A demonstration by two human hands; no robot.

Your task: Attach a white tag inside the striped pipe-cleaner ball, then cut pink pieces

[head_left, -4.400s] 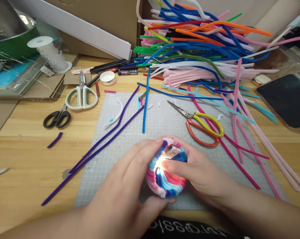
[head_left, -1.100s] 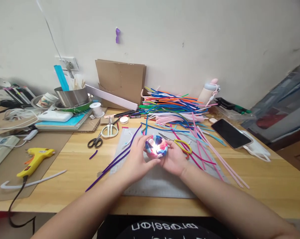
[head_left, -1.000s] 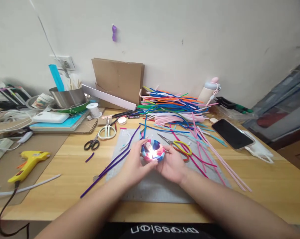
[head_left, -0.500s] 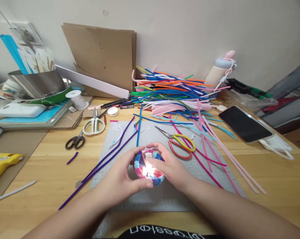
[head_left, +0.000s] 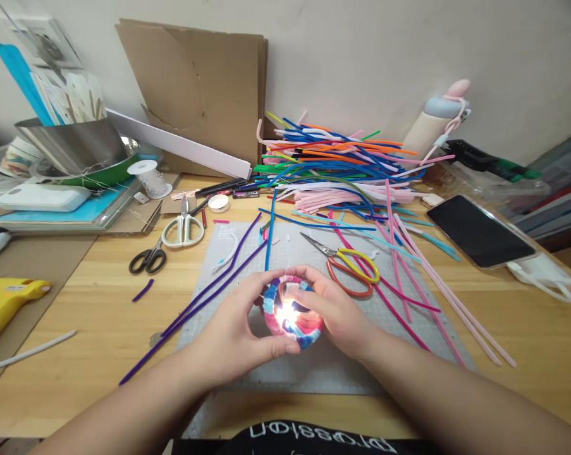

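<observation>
A striped fuzzy ball (head_left: 292, 321), lit at its middle, sits directly between the two hands, above the near half of the grey cutting mat (head_left: 289, 377). Being round, it shows no clear long axis, and neither hand is nearer: both touch it. The left hand (head_left: 235, 325) is half open in a wide curve, gripping the ball from its left, with fingers around the far left side and the thumb along the near edge. The right hand (head_left: 339, 313) is curled more closely, holding it from the right, fingers at the far side and thumb laid over the open top. Counting the rest: there are three pairs of scissors, the yellow-and-red scissors (head_left: 331, 253) to the far right of the ball and nearest the right hand, with the pale-handled scissors (head_left: 183, 221) and the black-handled scissors (head_left: 150, 258) off to the far left on the wooden counter (head_left: 102, 335). Two long purple stems (head_left: 195, 313) slant beside the left hand; one short purple piece (head_left: 143, 290) lies farther left. One yellow glue gun (head_left: 10, 300), one spool (head_left: 145, 180), one phone (head_left: 479, 230) and one bottle (head_left: 430, 123) stand or lie farther out. The far heap of coloured stems (head_left: 337, 158) is too tangled to count.
</observation>
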